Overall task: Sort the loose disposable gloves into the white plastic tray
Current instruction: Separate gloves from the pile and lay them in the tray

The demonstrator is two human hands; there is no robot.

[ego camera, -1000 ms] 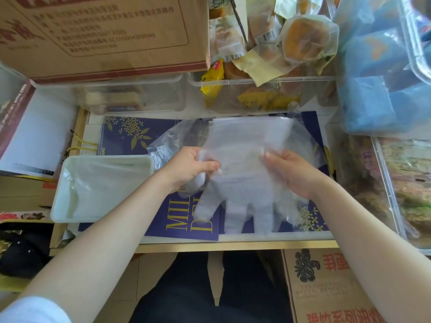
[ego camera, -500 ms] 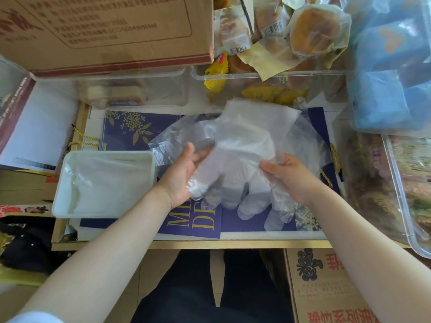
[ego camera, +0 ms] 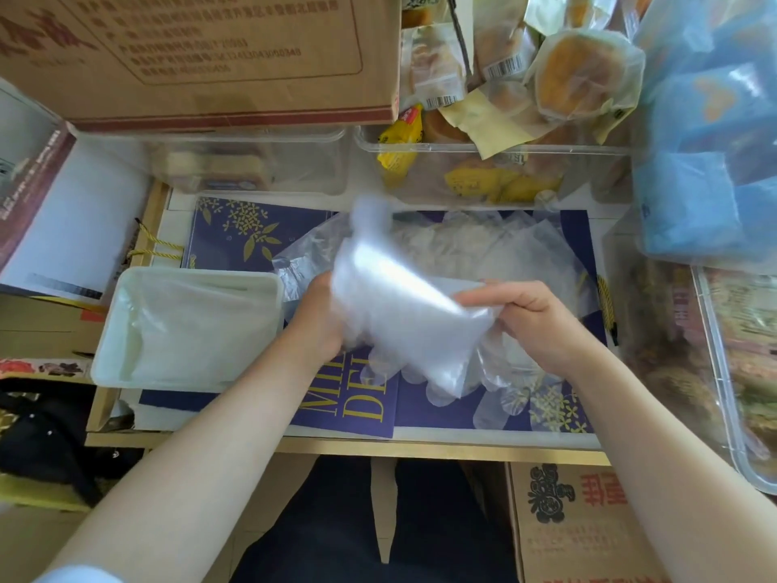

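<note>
The held glove (ego camera: 403,313) is smeared by motion blur, its upper end (ego camera: 370,212) a pale streak, so its folds cannot be read. It covers the fingers of the left hand (ego camera: 319,317) and part of the right hand (ego camera: 529,317). How many gloves lie in the loose pile (ego camera: 483,250) behind is unclear, perhaps several, since the clear layers merge. The white plastic tray (ego camera: 105,363) holds film-like contents too faint to count. The cardboard box (ego camera: 210,56) is cut off by the top edge, the blue packets (ego camera: 714,162) by the right edge.
</note>
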